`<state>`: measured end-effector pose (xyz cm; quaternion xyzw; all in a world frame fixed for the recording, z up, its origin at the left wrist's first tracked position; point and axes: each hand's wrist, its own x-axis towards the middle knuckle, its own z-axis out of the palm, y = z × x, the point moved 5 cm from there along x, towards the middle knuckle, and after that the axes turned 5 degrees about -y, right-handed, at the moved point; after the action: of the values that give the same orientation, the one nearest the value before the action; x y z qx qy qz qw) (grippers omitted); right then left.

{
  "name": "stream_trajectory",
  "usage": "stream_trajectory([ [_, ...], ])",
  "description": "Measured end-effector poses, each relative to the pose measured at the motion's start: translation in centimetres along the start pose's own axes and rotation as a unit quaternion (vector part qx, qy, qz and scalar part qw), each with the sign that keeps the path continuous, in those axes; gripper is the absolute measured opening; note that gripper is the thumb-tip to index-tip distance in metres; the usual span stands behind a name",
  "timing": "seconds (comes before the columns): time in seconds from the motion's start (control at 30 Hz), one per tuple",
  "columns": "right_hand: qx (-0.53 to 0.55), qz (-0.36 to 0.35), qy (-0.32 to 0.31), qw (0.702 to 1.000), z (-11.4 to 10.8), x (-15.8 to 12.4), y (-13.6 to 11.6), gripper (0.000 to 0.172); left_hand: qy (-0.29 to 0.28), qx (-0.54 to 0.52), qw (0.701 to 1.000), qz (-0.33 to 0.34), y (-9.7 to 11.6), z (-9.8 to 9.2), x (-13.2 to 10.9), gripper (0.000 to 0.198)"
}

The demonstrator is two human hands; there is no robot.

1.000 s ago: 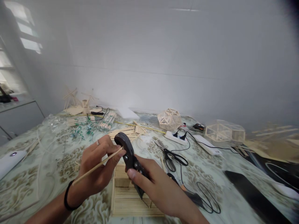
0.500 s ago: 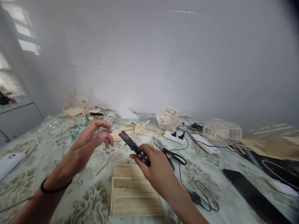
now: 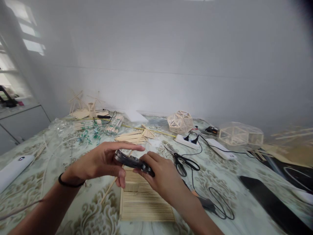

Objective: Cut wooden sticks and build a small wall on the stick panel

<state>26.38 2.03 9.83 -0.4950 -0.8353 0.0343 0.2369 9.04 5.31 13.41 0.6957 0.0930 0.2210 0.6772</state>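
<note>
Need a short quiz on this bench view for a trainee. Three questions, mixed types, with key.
1. Multiple choice: what does the right hand hold?
A) a phone
B) the dark hand tool
C) a plug
2. True or false: the black-handled scissors lie on the table.
3. Fill in: ____ black plugs sit in the white power strip.

Key: 1 B; 2 True; 3 Two.
</note>
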Motion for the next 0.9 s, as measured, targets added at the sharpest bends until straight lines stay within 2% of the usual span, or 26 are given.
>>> stream_trajectory([
  [0.4, 0.061, 0.017, -0.018, 0.998, -0.3, -0.4, -0.5, 0.018, -0.007, 0.001, 1.0, 0.008, 0.1, 0.3, 0.3, 0.059],
  [0.77, 0.091, 0.032, 0.032, 0.995, 0.2, -0.3, -0.2, 0.008, -0.004, -0.011, 1.0, -0.009, -0.1, 0.4, 0.3, 0.058],
  [0.9, 0.116, 0.032, 0.062, 0.991, 0.1, -0.3, 0.1, 0.011, 0.024, 0.005, 0.999, -0.029, -0.6, -0.8, 0.1, 0.064],
])
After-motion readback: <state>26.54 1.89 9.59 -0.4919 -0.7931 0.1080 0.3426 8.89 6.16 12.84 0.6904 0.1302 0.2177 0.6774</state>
